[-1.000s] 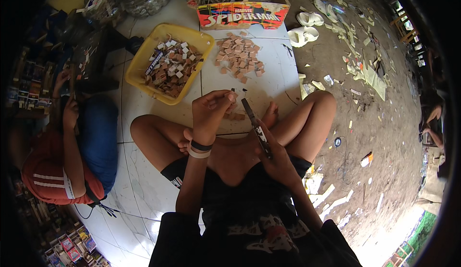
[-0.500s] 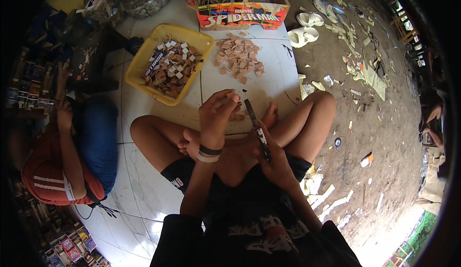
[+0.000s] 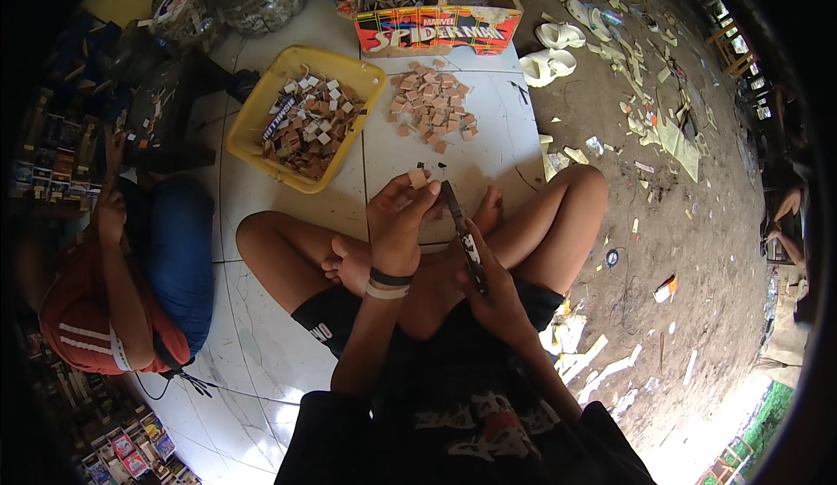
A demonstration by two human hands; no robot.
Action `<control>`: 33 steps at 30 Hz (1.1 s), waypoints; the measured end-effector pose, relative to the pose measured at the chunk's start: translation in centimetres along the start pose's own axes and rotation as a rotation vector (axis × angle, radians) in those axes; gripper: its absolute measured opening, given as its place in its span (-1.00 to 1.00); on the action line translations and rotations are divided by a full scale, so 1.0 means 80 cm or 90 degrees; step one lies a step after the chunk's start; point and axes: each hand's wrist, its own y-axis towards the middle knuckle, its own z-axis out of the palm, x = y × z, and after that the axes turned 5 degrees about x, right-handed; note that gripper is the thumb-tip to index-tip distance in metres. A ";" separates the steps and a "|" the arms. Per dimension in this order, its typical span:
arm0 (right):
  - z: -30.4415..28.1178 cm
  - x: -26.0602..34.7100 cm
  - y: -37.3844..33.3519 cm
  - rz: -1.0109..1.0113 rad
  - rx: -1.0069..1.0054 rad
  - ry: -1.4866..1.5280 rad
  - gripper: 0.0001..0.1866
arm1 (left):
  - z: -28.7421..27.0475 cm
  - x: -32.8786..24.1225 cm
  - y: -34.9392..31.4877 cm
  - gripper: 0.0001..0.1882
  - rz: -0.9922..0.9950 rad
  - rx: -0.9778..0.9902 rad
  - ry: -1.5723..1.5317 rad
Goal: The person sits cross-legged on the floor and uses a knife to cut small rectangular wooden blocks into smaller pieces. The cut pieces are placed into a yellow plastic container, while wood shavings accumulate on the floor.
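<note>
My left hand (image 3: 398, 223) is raised over my crossed legs. Between its thumb and fingers it pinches a small tan square piece (image 3: 418, 178). In my right hand (image 3: 503, 302) is a slim dark-bladed tool (image 3: 457, 210) with a black-and-white handle, its tip pointing up beside my left fingertips. Just past the hands lies a loose pile of similar tan squares (image 3: 433, 104) on the white tiles. To its left stands a yellow plastic basin (image 3: 241, 141), holding many tan and white squares and a printed strip. What lies under my left palm is mostly hidden.
A printed wooden box (image 3: 436, 36) with compartments and small metal-looking bits stands behind the pile. Pale sandals (image 3: 549, 67) and scattered scraps (image 3: 680, 149) lie on the dirt floor to the right. A person in a red shirt (image 3: 105, 319) sits close on my left.
My left hand has turned and shifted slightly right, and the tan square now shows at its fingertips. The tool in my right hand has barely moved.
</note>
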 end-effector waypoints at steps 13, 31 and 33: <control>-0.002 0.002 -0.001 0.012 0.007 0.022 -0.24 | 0.001 -0.009 0.001 -0.65 -0.062 0.075 -0.010; 0.000 -0.005 -0.029 0.245 0.183 0.860 -0.34 | -0.012 -0.004 0.007 -0.61 -0.216 0.111 -0.046; 0.001 -0.004 -0.029 0.249 0.175 0.852 -0.40 | -0.013 -0.009 0.006 -0.60 -0.207 0.111 -0.027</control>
